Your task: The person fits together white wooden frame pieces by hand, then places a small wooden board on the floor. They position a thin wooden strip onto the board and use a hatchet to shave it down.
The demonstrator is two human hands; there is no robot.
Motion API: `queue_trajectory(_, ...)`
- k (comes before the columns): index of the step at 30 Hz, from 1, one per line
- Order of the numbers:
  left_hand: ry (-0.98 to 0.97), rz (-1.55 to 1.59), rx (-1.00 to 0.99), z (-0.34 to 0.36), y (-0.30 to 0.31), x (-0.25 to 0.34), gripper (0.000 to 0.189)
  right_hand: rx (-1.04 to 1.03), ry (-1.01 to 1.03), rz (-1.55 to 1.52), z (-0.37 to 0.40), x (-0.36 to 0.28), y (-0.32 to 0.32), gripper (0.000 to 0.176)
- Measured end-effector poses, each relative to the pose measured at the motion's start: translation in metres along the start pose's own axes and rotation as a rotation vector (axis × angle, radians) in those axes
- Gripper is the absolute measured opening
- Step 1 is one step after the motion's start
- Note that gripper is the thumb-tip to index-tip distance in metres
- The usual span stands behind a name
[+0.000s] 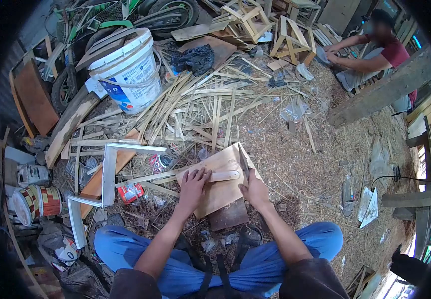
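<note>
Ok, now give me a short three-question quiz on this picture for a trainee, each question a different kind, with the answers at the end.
1. Multiple choice: which of the wearer's hands holds the dark blade?
A) the left
B) the right
C) neither
2. True or false: pieces of wood lie across the top of the white bucket.
3. Fill the gap: the pale wooden strip by the left hand lies over a wider, flat ____.

Key:
1. B, the right hand.
2. True.
3. Board.
</note>
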State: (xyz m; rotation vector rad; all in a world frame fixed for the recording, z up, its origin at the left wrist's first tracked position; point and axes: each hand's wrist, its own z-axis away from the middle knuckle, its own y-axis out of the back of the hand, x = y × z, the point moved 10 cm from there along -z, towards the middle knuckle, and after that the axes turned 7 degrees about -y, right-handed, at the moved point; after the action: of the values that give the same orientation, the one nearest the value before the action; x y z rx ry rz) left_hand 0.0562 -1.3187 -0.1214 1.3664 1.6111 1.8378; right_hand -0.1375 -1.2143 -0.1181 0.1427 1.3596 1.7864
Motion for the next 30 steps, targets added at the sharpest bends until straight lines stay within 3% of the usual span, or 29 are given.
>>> queue_trajectory(5,0.057,-0.044,-0.030,0.002,-0.008,-0.003,0.061,-0.083,-0.005,-0.061,0.012,-0.009,0.021,0.055)
queue_trajectory(7,0.070,-0.061,-0.031,0.003,-0.013,-0.007,0.062,0.036,0.070,-0.072,0.024,-0.024,0.038,0.052)
queue_trajectory(12,0.082,-0.050,-0.037,0.002,-0.010,-0.003,0.064,0.073,0.106,-0.116,0.049,-0.071,0.089,0.050)
queue_trajectory(14,0.085,-0.055,-0.065,0.002,-0.011,-0.003,0.064,0.236,0.251,-0.215,0.059,-0.089,0.108,0.048)
queue_trajectory(17,0.079,-0.054,-0.035,0.003,-0.005,-0.002,0.061,0.267,0.292,-0.252,0.055,-0.066,0.063,0.047)
queue_trajectory(18,0.076,-0.060,-0.031,0.002,-0.004,-0.004,0.061,0.063,0.125,-0.086,0.044,-0.042,0.025,0.047)
queue_trajectory(20,0.017,-0.080,-0.033,0.002,-0.009,-0.002,0.058,-0.067,0.079,0.036,0.038,-0.016,-0.008,0.049)
queue_trajectory(23,0.055,-0.137,-0.046,0.002,-0.010,-0.004,0.054,-0.146,0.006,0.032,0.039,-0.013,-0.002,0.053)
queue_trajectory(27,0.062,-0.122,-0.026,0.002,-0.007,-0.002,0.050,-0.141,0.010,-0.026,0.037,-0.026,0.015,0.059)
queue_trajectory(30,0.088,-0.079,-0.022,0.003,-0.006,-0.002,0.050,-0.022,0.007,-0.168,0.036,-0.044,0.052,0.056)
